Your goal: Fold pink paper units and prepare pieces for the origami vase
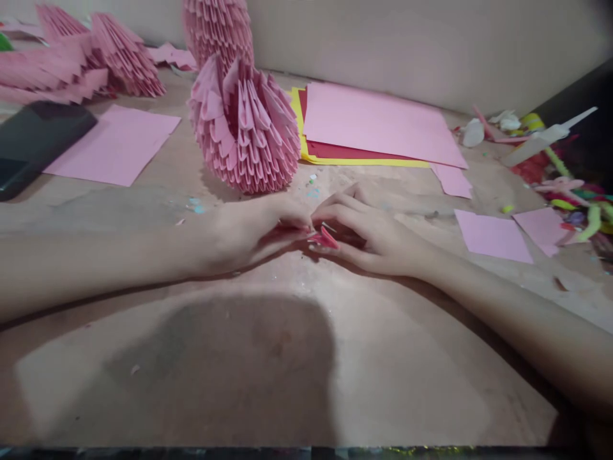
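Observation:
Both hands meet at the middle of the table, fingertips around a small folded piece of red-pink paper (326, 238). My left hand (261, 230) is closed, its thumb and fingers pinching the paper's left end. My right hand (368, 230) curls around the other side, also pinching it, with the thumb low and the fingers arched above. A thin pale sliver sticks up between the fingers; I cannot tell what it is. Just beyond the hands stands a pink model of folded paper pieces (249, 128), rounded at the bottom with a tall neck.
At the back lies a stack of pink, red and yellow paper sheets (378, 121). Leftward are a pink sheet (119, 144), a dark flat device (43, 144) and more folded pink paper pieces (124, 57). Pink paper squares (493, 235) and a white nozzled tube (541, 142) sit right.

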`<state>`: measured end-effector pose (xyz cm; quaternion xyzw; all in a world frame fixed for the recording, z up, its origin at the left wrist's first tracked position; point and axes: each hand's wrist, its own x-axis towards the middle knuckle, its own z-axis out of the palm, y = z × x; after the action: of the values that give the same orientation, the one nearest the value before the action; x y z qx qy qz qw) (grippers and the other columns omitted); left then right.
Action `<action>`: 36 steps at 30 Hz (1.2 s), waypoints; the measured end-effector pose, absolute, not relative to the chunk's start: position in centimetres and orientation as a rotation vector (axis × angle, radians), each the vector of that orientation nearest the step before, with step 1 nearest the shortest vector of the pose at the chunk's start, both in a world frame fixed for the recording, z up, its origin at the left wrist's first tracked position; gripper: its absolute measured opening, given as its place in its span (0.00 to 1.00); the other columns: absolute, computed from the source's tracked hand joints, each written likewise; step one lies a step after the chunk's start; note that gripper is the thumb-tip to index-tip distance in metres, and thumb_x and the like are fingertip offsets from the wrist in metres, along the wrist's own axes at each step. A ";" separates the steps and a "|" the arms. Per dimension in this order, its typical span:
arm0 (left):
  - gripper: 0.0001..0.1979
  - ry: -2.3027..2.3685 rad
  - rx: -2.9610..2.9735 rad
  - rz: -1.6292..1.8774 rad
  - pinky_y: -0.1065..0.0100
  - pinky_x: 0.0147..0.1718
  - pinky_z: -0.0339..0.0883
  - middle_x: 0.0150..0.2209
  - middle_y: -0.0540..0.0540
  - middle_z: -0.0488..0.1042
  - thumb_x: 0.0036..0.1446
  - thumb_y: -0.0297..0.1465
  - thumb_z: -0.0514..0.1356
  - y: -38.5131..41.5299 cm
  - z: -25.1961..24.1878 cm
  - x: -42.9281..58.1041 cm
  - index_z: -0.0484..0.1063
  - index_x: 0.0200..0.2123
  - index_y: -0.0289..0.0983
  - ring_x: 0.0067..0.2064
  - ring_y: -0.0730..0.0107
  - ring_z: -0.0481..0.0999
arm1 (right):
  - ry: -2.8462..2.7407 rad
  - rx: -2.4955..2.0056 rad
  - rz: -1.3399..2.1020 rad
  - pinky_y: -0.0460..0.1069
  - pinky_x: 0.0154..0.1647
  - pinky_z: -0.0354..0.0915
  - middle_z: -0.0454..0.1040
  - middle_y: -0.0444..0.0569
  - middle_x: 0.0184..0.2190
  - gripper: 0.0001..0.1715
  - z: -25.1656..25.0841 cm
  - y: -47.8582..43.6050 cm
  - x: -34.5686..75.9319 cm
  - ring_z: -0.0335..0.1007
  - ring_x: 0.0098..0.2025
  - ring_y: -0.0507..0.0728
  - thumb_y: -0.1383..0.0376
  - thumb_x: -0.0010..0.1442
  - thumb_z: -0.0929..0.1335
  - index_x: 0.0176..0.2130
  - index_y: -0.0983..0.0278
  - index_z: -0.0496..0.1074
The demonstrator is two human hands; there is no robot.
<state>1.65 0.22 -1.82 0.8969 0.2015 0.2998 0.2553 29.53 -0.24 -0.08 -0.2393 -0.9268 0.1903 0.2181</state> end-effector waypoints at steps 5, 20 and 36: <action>0.10 0.450 2.499 1.101 0.71 0.35 0.79 0.44 0.45 0.79 0.74 0.29 0.62 0.2 -1.5 2.1 0.68 0.55 0.40 0.40 0.69 0.84 | -2.431 -0.643 0.590 0.55 0.55 0.65 0.82 0.48 0.39 0.22 -0.7 -0.9 28.1 0.72 0.43 0.57 0.54 0.83 0.61 0.45 0.62 0.78; 0.22 0.450 2.348 0.739 0.72 0.28 0.62 0.25 0.53 0.68 0.78 0.39 0.60 0.4 0.6 3.3 0.67 0.28 0.38 0.27 0.76 0.68 | -2.503 -0.520 0.700 0.59 0.62 0.62 0.84 0.48 0.42 0.25 -0.4 -0.6 28.0 0.74 0.49 0.58 0.53 0.83 0.60 0.46 0.60 0.80; 0.36 0.575 2.076 0.798 0.74 0.15 0.47 0.13 0.54 0.59 0.77 0.51 0.58 0.1 0.6 4.0 0.64 0.18 0.37 0.16 0.80 0.57 | -1.857 -0.506 1.733 0.53 0.46 0.76 0.76 0.44 0.34 0.19 -1.6 -0.6 27.8 0.73 0.37 0.53 0.52 0.75 0.73 0.39 0.64 0.79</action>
<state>4.00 0.10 0.65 0.8243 0.2285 0.3167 0.4099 27.81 -0.61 -1.59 -0.1879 -0.6898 0.6440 0.2723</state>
